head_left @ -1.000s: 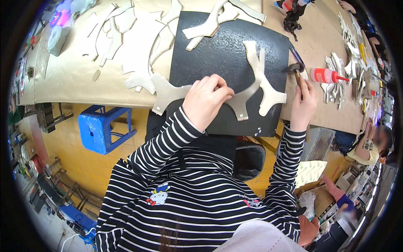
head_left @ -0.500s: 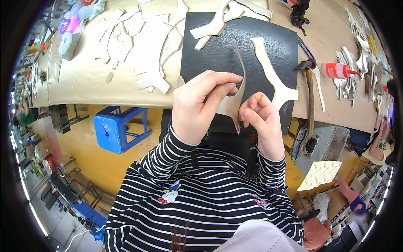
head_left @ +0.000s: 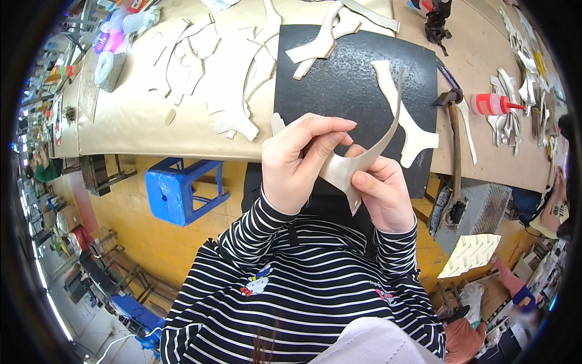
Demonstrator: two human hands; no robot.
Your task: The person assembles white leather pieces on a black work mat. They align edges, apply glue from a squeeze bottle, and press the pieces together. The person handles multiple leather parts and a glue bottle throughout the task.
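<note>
Above the front edge of the black cutting mat (head_left: 339,79) I hold a thin, pale forked shoe-upper piece (head_left: 341,173), apparently leather. Its long arm curves up to the right. My right hand (head_left: 385,197) grips it, thumb on the near face and fingers behind. My left hand (head_left: 291,161) is closed at its left end, thumb and forefinger pinched close together; the other fingertips are hidden. A cream forked piece (head_left: 403,118) lies flat on the mat just beyond my right hand. Two overlapping pieces (head_left: 318,45) lie at the mat's far edge.
Several cream cut pieces (head_left: 233,124) lie scattered on the left of the table. To the right are a hammer (head_left: 452,121), a red-and-clear squeeze bottle (head_left: 490,104) and a pile of pieces (head_left: 506,115). A blue stool (head_left: 173,197) stands by the table's front edge.
My right hand has turned the forked piece, so more of its pale face shows and its long arm has swung right. My left hand stays pinched in nearly the same pose. The view has shifted slightly.
</note>
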